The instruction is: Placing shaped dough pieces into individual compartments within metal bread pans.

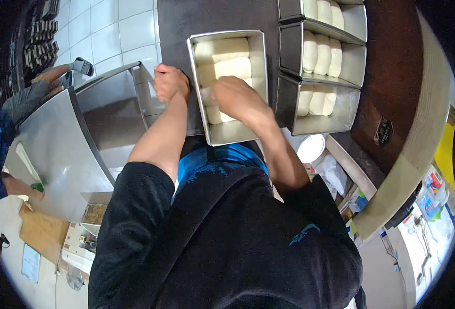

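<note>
In front of me a metal loaf pan holds several rolls of pale dough laid side by side. My right hand reaches into this pan, closed like a fist, and presses down on the dough rolls; its fingertips are hidden underneath. Just outside the pan's left wall, my left hand is balled in a fist near the dark table's left edge, and nothing shows in it.
To the right, several metal loaf pans with dough rolls stand in a row. A steel cabinet is at the left. Further left is another person's hand. A white round container sits below the table's right part.
</note>
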A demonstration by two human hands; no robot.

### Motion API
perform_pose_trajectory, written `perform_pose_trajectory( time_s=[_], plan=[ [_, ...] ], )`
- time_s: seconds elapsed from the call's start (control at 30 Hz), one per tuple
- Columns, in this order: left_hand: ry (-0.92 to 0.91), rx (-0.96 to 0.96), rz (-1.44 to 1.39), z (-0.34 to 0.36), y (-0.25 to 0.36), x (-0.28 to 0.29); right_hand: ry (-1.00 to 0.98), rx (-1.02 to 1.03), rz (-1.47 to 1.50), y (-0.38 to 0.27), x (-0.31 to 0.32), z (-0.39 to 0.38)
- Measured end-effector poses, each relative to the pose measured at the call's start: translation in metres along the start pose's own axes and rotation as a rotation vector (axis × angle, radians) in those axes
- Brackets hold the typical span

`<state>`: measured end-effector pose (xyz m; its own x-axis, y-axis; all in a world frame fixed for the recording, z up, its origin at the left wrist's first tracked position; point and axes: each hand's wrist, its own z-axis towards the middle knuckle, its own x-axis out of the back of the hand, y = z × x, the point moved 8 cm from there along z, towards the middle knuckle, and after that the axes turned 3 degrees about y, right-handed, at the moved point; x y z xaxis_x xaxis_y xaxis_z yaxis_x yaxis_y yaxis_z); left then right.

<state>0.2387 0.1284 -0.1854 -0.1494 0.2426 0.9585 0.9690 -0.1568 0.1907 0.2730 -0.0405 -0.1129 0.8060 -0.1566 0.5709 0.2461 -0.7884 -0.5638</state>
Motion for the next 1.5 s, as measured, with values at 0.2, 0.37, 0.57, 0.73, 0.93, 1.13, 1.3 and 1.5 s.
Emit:
perform_pose_trajectory(
  time_s=[0.2,0.37,0.57,0.73,0.93,1.13,1.3,1.5],
  plan=[
    [-0.007,0.018,-0.013,-0.009,-0.005,0.002,0.168,0.017,0.006,0.006,-0.001,-0.02],
    [0.035,0.026,-0.013,-0.007,-0.01,0.001,0.149,-0.104,0.037,0.011,-0.011,0.0],
    [0.118,0.005,-0.03,-0.003,-0.01,-0.006,0.248,-0.017,0.112,0.007,0.005,-0.012],
    [0.125,0.004,-0.026,-0.004,-0.013,-0.004,0.154,-0.049,0.046,0.01,-0.011,-0.009],
    [0.117,-0.014,-0.067,-0.01,-0.004,0.002,0.086,-0.056,0.034,0.016,-0.03,-0.031],
    [0.111,-0.067,-0.087,-0.004,-0.012,-0.008,0.068,-0.004,0.03,0.012,-0.024,-0.03],
    [0.095,-0.096,-0.097,0.003,-0.013,-0.014,0.031,-0.1,-0.056,0.007,-0.031,-0.039],
    [0.231,-0.149,-0.059,0.0,0.0,-0.02,0.037,-0.032,-0.076,-0.002,-0.028,-0.063]
  ],
)
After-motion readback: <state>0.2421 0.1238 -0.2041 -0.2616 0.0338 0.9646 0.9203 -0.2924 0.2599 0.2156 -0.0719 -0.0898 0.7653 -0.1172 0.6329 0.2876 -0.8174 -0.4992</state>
